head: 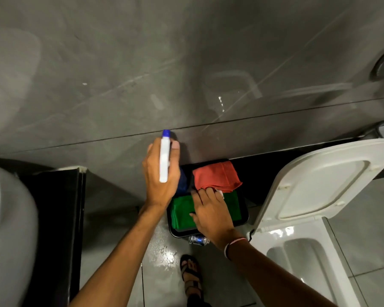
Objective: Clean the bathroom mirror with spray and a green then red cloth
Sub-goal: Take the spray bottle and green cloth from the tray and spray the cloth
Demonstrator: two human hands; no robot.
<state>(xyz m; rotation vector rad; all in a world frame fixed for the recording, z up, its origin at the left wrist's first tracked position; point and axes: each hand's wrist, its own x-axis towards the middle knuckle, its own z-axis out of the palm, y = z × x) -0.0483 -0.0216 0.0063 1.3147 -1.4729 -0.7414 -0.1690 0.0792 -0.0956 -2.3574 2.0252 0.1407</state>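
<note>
My left hand [161, 173] is closed around a white spray bottle [165, 160] with a blue top, held upright in front of the grey wall. Below it a black tray [244, 214] sits on the floor. A red cloth [216, 177] lies folded in the tray's far half and a green cloth [183, 212] in its near half. A blue cloth [183, 182] shows partly behind my left hand. My right hand [211, 212] rests flat on the green cloth, fingertips touching the edge of the red cloth; whether it grips either is unclear. No mirror is in view.
A white toilet [297, 251] with its lid [324, 180] raised stands at the right. A white basin [7, 229] and a black cabinet [53, 218] are at the left. A small can [198, 240] lies in front of the tray. My sandalled foot [191, 273] stands on the wet floor.
</note>
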